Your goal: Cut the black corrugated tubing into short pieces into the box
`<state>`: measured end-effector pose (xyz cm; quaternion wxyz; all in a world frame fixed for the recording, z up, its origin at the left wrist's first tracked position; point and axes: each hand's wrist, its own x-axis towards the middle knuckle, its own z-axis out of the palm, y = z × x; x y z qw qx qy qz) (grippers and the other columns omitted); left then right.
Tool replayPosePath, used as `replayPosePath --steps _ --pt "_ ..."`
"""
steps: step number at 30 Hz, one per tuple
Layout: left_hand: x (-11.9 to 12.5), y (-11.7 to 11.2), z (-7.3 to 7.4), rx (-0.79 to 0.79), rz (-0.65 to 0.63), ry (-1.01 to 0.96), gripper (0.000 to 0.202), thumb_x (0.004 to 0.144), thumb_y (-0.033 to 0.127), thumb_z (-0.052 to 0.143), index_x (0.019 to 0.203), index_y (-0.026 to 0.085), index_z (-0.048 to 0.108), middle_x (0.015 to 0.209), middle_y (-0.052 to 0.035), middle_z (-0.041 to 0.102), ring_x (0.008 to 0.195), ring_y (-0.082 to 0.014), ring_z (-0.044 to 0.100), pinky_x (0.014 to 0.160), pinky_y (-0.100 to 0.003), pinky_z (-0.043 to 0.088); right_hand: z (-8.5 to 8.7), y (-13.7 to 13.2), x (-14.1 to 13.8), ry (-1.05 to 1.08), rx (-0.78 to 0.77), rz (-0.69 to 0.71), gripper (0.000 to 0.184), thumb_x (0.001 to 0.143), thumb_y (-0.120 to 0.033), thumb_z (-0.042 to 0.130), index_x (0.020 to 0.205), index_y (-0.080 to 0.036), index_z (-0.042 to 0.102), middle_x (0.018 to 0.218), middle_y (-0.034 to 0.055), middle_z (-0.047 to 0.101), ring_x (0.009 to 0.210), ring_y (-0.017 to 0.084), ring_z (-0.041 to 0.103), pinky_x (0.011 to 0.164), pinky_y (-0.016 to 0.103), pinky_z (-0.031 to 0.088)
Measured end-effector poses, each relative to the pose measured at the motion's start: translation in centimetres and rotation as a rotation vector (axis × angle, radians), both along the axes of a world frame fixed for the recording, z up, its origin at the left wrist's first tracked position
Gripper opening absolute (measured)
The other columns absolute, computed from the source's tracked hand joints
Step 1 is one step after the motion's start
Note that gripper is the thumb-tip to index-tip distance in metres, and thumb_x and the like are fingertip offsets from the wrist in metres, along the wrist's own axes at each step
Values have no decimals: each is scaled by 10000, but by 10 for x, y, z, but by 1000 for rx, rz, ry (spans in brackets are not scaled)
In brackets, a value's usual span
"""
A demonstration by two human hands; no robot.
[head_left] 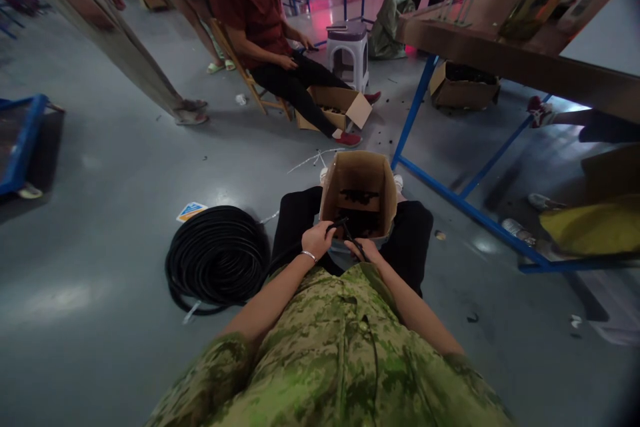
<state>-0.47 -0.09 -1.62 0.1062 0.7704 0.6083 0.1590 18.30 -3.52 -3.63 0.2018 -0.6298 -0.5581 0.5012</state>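
Observation:
I sit with an open cardboard box [358, 177] between my knees; dark cut pieces lie inside it. My left hand [317, 239], with a bracelet at the wrist, is closed on a black hose [336, 223] that reaches toward the box's near rim. My right hand [364, 251] is closed around a thin dark tool [351, 235] whose tip meets the hose end; I cannot tell what kind of tool it is. A big coil of the same black hose [216, 259] lies on the floor at my left.
A seated person in a red top [250, 3] works over another cardboard box [334, 107] ahead. A white stool [349, 53] stands beyond. A blue-framed workbench [505, 57] rises at right, with a box [463, 87] beneath. Another person's legs [117, 47] stand at left.

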Motion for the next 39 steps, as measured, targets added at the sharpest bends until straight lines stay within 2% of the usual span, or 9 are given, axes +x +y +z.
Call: replayPosePath --steps 6,12,23,39 --pt "0 0 2 -19 5 4 291 914 365 455 1089 213 631 1057 -41 698 897 -189 657 747 -261 486 0 0 1 -15 15 19 431 839 -558 518 747 -159 654 619 34 658 524 151 624 548 225 481" --pt "2 -1 5 -29 12 15 277 913 350 464 1086 216 634 1052 -43 699 888 -188 658 735 -259 483 4 -2 -1 20 -6 -24 390 833 -529 535 742 -164 639 624 34 656 516 146 616 531 219 483" --pt "2 0 1 -26 26 10 294 916 355 453 1103 212 629 1071 -50 695 904 -192 658 758 -264 488 5 -2 0 40 11 -17 395 824 -529 542 689 -167 629 608 32 642 512 146 611 533 227 484" --pt "3 0 9 -87 56 20 289 919 355 441 1096 222 626 1062 -45 696 896 -190 655 753 -260 487 -7 1 1 17 10 14 415 829 -554 533 742 -166 653 622 30 655 534 149 623 557 232 489"
